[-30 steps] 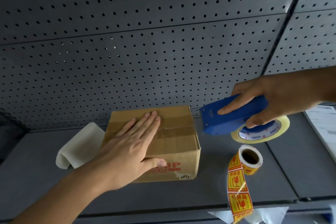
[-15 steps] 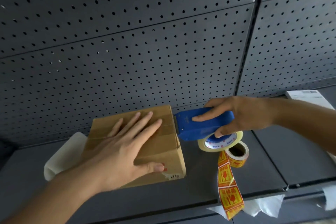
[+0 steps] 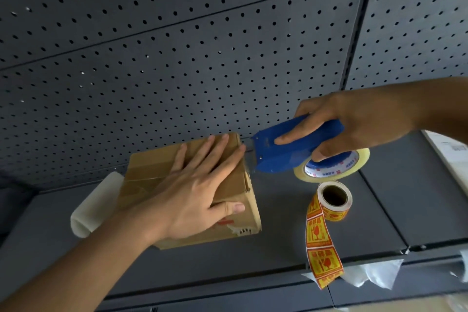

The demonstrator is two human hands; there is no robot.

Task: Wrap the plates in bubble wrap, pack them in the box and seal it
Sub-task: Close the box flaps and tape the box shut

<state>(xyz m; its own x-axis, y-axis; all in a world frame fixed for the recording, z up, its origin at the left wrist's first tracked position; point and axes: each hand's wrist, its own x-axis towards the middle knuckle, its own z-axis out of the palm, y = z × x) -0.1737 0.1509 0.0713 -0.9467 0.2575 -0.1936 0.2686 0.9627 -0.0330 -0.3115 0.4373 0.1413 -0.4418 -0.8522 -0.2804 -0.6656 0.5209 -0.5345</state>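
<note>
Brown cardboard box point(image 3: 149, 170): flaps kept closed under flat, pressing left hand point(image 3: 195, 192).
Blue plastic tape dispenser point(image 3: 278, 157): gripped by right hand point(image 3: 354, 124) for sealing.

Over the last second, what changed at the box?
The right hand, gripping the blue plastic tape dispenser throughout, moved it left until its front reaches the right top edge of the brown cardboard box. The left hand stayed flat on the box top; the red-and-yellow sticker roll stayed put.

Blue tape dispenser point(image 3: 291, 149), brown box point(image 3: 157, 175)
</note>
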